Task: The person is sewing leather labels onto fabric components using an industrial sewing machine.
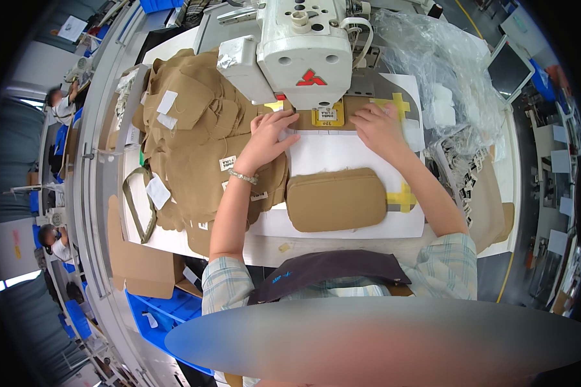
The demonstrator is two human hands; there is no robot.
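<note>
A tan fabric piece [306,121] lies under the head of a white industrial sewing machine [303,58]. A small yellow frame [329,123] with a white label in it rests on the fabric below the machine head. My left hand [269,138] lies on the fabric's left end, fingers stretched forward and thumb apart. On the right end rests my right hand [379,131], its fingers spread and slightly bent. Neither hand grips anything visible. Between my forearms, a neat stack of rounded tan pieces [336,201] lies on white paper [316,151].
A large pile of tan cut pieces [187,142] with several white labels lies at the left. Clear plastic wrap [432,71] sits at the right, above a bunch of labels [468,174]. Yellow tape [402,198] marks the paper. A blue bin [158,316] stands lower left.
</note>
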